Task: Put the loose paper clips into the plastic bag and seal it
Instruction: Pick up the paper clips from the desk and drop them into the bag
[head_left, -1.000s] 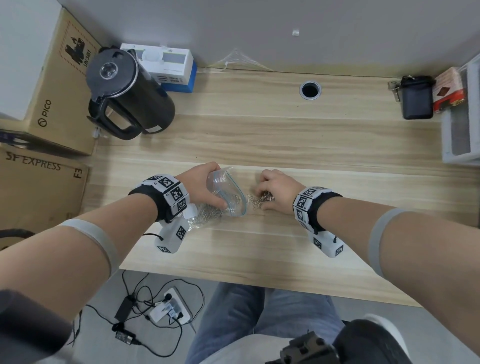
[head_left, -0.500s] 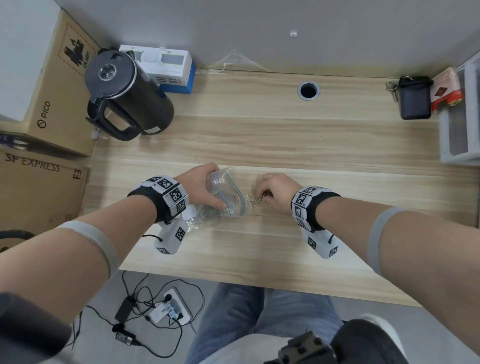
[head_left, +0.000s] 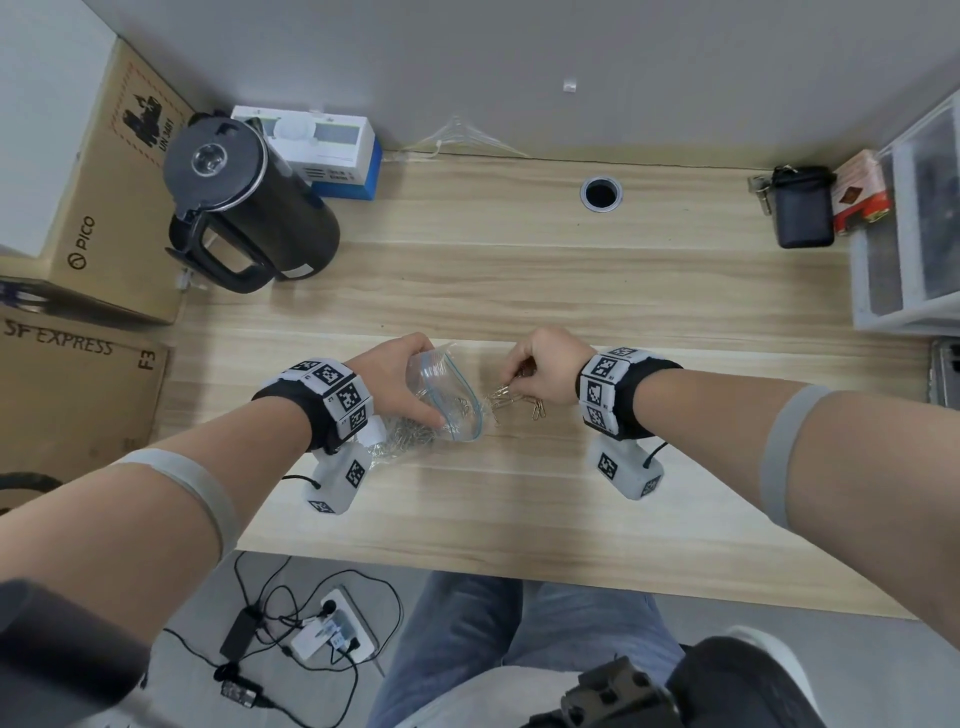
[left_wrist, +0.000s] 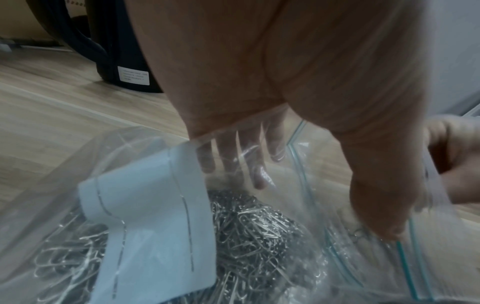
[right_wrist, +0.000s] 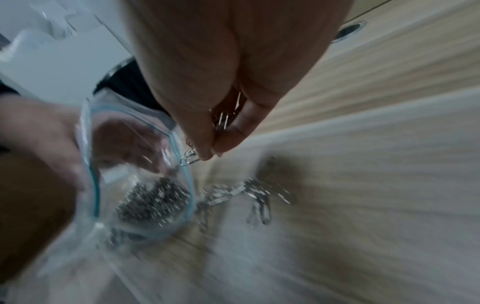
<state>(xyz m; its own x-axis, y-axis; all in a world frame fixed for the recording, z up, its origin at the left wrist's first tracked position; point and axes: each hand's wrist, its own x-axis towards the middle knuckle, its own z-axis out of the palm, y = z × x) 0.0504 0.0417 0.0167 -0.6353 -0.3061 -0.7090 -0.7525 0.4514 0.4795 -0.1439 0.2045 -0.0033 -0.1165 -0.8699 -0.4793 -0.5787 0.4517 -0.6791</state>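
Observation:
A clear plastic bag (head_left: 447, 395) with a blue-green zip strip lies on the wooden desk (head_left: 519, 493), its mouth gaping toward the right. My left hand (head_left: 400, 384) grips the bag (left_wrist: 324, 236) at the mouth, thumb on the near lip. A heap of silver paper clips (left_wrist: 254, 226) and a white card (left_wrist: 150, 226) lie inside. My right hand (head_left: 535, 374) pinches a few paper clips (right_wrist: 221, 127) just right of the bag mouth (right_wrist: 140, 170). Several loose paper clips (head_left: 519, 402) lie on the desk under that hand, blurred in the right wrist view as loose clips (right_wrist: 249, 195).
A black kettle (head_left: 244, 208) stands at the back left beside a white and blue box (head_left: 322, 145). A cable hole (head_left: 601, 193) is at the back centre. A black pouch (head_left: 802, 208), a red box (head_left: 862, 192) and white drawers (head_left: 914, 223) stand at the right. Cardboard boxes (head_left: 78, 364) flank the left.
My right hand has lifted slightly off the loose pile with a few clips pinched in its fingers. The left hand keeps holding the bag mouth wide.

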